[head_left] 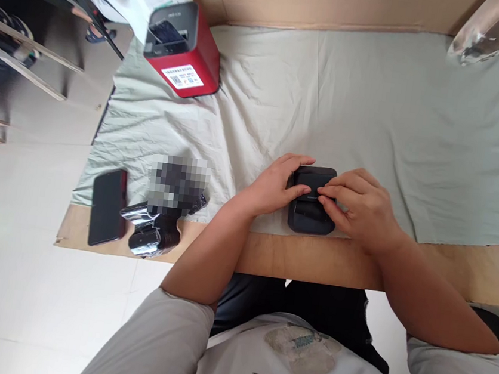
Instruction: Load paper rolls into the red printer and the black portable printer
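A small black boxy device [310, 217] lies on the pale green cloth [376, 105] near the table's front edge. My left hand [276, 187] grips its left side, with the thumb on the top face. My right hand [359, 208] rests on its right side, and its fingertips press on the top near the middle. Both hands touch the device, and their fingers meet over it. The lower front part of the device shows between my hands.
A red and black machine [181, 50] stands at the back left. A black phone [107, 207] and a shiny black plastic-wrapped bundle [154, 233] lie at the front left. Clear plastic packaging [493, 28] sits at the back right. A cardboard wall [320, 0] runs behind.
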`<state>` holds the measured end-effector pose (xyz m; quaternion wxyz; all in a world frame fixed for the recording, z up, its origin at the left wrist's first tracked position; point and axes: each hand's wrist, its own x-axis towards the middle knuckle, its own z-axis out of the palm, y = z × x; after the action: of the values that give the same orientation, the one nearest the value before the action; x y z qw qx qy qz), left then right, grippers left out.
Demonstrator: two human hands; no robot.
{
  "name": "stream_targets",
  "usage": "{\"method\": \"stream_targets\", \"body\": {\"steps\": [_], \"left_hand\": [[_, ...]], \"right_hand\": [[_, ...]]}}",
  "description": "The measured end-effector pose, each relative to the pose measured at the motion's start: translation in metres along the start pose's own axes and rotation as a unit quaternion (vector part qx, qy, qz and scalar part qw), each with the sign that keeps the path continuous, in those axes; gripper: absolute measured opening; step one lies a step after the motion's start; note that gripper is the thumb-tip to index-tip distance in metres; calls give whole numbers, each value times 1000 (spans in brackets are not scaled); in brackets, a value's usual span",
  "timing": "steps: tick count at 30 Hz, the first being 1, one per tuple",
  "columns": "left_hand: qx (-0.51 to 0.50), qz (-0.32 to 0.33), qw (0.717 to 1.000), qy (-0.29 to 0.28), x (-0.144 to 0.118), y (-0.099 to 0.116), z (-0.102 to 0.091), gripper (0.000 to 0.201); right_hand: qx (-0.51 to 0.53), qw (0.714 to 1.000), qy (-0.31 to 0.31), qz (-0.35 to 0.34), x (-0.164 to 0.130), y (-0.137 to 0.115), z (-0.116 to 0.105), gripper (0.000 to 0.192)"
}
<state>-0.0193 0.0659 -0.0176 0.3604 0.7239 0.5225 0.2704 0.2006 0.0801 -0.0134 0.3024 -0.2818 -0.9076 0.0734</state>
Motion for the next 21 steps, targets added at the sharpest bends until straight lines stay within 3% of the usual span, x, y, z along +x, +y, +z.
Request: {"method": "stream_targets", "body": {"steps": [5, 10, 13, 16, 19, 21], "left_hand": [[-14, -32, 999, -25, 0, 0, 2, 48], [-109, -51, 993, -24, 6, -13, 2, 54], [-182, -79, 980, 19, 12, -21, 4, 46], [-224, -132, 962, 88, 16, -25, 7, 54], [-182, -166, 963, 111, 17, -24, 9, 49], [-105, -168, 975, 98, 17, -21, 10, 37]], "right_hand": [[-103, 993, -49, 24, -3, -16, 0, 22], [-124, 988, -38, 88, -4, -35, 6, 26], [-126, 975, -13, 181, -6, -58, 22, 52], [-134, 963, -22, 233, -8, -80, 39, 80], [-138, 966, -52, 212, -7, -81, 41, 81], [-123, 974, -73, 175, -2, -62, 30, 79]]}}
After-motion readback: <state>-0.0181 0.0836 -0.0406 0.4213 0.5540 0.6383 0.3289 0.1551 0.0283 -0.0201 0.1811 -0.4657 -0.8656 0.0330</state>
